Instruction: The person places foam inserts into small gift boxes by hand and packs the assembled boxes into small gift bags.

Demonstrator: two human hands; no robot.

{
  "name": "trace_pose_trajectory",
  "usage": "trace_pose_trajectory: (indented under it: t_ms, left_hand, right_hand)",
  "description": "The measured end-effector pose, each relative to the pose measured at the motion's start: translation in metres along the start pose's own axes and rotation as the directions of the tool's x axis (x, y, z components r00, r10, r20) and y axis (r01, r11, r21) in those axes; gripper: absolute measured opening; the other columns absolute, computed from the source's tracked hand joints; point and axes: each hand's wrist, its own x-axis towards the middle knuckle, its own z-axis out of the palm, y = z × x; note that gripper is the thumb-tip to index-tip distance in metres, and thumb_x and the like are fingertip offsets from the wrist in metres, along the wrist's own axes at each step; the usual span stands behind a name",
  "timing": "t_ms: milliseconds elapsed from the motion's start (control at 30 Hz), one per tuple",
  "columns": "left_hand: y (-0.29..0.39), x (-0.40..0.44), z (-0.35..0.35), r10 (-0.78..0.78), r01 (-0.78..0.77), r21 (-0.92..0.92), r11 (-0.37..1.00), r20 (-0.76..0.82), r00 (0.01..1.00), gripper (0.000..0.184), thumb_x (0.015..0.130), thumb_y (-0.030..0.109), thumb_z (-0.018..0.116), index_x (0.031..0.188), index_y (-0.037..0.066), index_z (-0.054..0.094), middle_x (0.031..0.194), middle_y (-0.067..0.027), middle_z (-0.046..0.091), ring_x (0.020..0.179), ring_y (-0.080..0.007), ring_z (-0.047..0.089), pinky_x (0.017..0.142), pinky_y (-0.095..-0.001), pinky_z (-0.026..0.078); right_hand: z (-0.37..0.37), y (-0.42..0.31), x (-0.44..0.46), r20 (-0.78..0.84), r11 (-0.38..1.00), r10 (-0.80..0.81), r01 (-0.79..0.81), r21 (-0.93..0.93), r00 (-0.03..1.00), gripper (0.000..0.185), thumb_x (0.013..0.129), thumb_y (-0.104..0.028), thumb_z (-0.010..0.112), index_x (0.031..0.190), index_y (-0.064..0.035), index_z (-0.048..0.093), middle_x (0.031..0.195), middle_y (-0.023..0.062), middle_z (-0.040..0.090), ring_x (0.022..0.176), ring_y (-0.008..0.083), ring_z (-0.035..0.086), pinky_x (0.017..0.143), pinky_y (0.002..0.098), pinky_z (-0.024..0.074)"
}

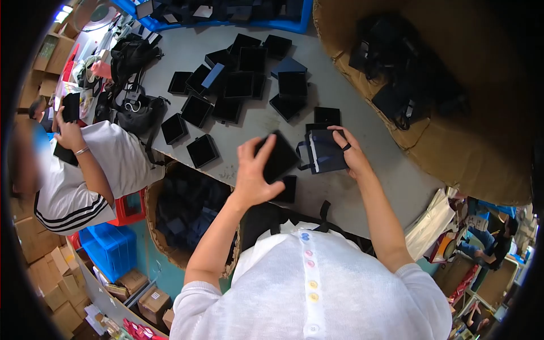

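Note:
My left hand (253, 173) grips a black open box (281, 157) by its near side, thumb and fingers spread along its edges. In my right hand (352, 152) is a small dark blue paper bag (330, 151), its mouth and black ribbon handles facing the box. The thumb and fingers pinch the bag's far end. Another black box (327, 115) lies just beyond the bag, partly covered by one more. Below the held box, close to my left thumb, sits a further black box (287, 189).
Several black boxes (238, 85) lie spread over the grey table (362, 195). A blue crate (226, 24) of boxes stands at the far edge. A large carton (391, 127) with dark items is on the right, another carton (152, 226) at lower left. A person (107, 153) sits left holding a phone.

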Motion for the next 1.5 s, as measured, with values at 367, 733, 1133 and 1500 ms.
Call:
trace_pose_trajectory:
  t_ms: [367, 733, 1133, 1500]
  left_hand:
    - [0.026, 0.014, 0.003, -0.024, -0.019, 0.132, 0.991, 0.310, 0.950, 0.091, 0.054, 0.017, 0.074, 0.138, 0.006, 0.040, 0.131, -0.0197, 0.038, 0.120, -0.0383, 0.037, 0.096, -0.0422, 0.043]
    - [0.025, 0.019, -0.004, 0.071, -0.084, 0.008, 0.996, 0.459, 0.886, 0.099, 0.054, 0.021, 0.080, 0.139, 0.000, 0.034, 0.134, -0.0163, 0.039, 0.123, -0.0357, 0.038, 0.102, -0.0407, 0.039]
    - [0.007, -0.006, 0.026, -0.415, 0.293, -0.934, 0.203, 0.189, 0.890, 0.055, 0.098, 0.039, 0.038, 0.143, 0.009, 0.035, 0.143, -0.0087, 0.037, 0.130, -0.0277, 0.037, 0.106, -0.0412, 0.031]
    - [0.011, -0.027, 0.016, -0.565, 0.303, -0.791, 0.531, -0.064, 0.822, 0.015, 0.089, 0.011, 0.060, 0.100, 0.001, 0.060, 0.096, -0.0041, 0.062, 0.084, -0.0123, 0.056, 0.079, -0.0247, 0.043]
  right_hand:
    - [0.014, -0.001, -0.006, 0.026, 0.961, -0.156, 0.158, -0.226, 0.987, 0.024, 0.092, -0.025, 0.061, 0.110, -0.0096, 0.058, 0.095, 0.0039, 0.058, 0.088, 0.0127, 0.055, 0.074, 0.0252, 0.0473]
    - [0.015, 0.009, -0.015, 0.093, 0.982, -0.120, 0.132, -0.136, 0.988, 0.020, 0.092, -0.024, 0.061, 0.106, -0.0097, 0.057, 0.091, 0.0018, 0.055, 0.086, 0.0113, 0.052, 0.074, 0.0246, 0.0450]
    - [0.052, 0.019, -0.018, 0.484, 0.940, -0.209, 0.311, -0.140, 0.850, 0.058, 0.077, -0.008, 0.071, 0.125, -0.0104, 0.039, 0.109, 0.0064, 0.050, 0.103, 0.0143, 0.051, 0.089, 0.0286, 0.0437]
    - [0.040, 0.002, -0.020, 0.466, 0.998, -0.057, 0.037, 0.050, 0.883, 0.065, 0.077, -0.009, 0.067, 0.134, -0.0120, 0.036, 0.117, 0.0050, 0.045, 0.111, 0.0162, 0.046, 0.097, 0.0285, 0.0381]
